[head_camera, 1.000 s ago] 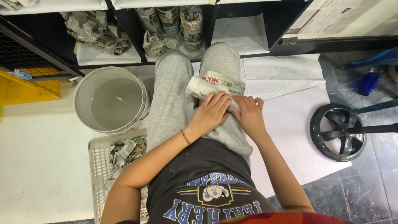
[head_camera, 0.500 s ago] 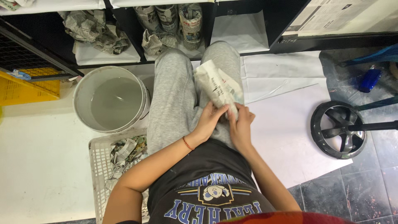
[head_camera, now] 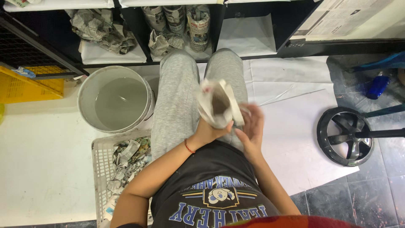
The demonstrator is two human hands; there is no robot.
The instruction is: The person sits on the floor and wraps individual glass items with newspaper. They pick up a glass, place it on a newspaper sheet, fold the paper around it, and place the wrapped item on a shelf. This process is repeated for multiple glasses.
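Holding a rolled newspaper cone upright over my lap, my left hand is wrapped around its base; my right hand, blurred, lies open-palmed against its side at three o'clock. A water bucket stands at nine o'clock.

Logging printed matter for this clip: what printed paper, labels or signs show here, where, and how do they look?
Newspaper roll: both hands, over lap; whitish, open brown end.
Rolled newspapers: upright in middle shelf.
Crumpled newspaper: left shelf, grey.
Newspaper scraps: white basket, left.
Printed sheet: top right, white, flat.
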